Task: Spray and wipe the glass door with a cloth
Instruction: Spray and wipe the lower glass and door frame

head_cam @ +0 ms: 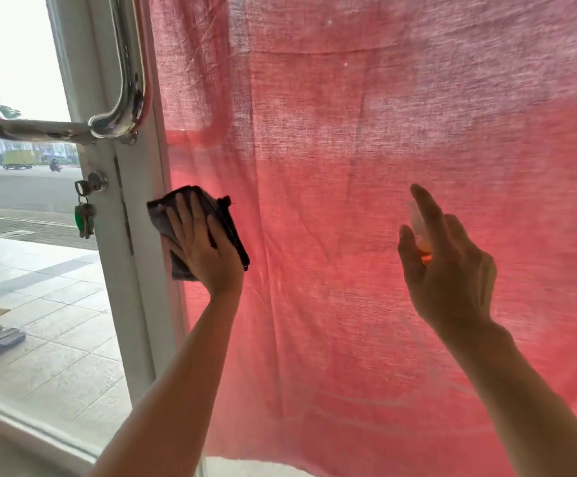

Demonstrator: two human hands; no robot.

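Though flat, cloth [223,215] under L grip [204,249]

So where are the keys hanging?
In the head view the keys hang on the left side from the lock in the white door frame, below the shiny handle and left of the left hand pressing the dark cloth.

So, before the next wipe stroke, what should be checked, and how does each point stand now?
1. Cloth under the left hand, flat on the glass: ok.
2. Spray bottle gripped by the right hand: ok.
3. Nozzle pointing at the glass: cannot tell, hand hides it.
4. Keys in the lock clear of the cloth: ok.
5. Glass wet with spray: cannot tell.
6. Red curtain behind the glass, not before it: cannot tell.
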